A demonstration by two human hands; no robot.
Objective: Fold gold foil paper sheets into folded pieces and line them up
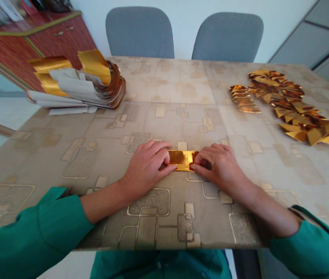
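A strip of shiny gold foil paper lies across the table between my two hands, with a fold line along its near edge. My left hand pinches its left end between thumb and fingers. At the right end, the thumb and fingers of my right hand are closed on the same paper. Both hands rest low over the tabletop, and the fingers hide the two ends of the strip.
A thick bent stack of gold and white paper sheets sits at the far left of the table. Folded gold foil pieces lie in a curved row at the far right. Two grey chairs stand beyond, and a red-brown cabinet is at the left.
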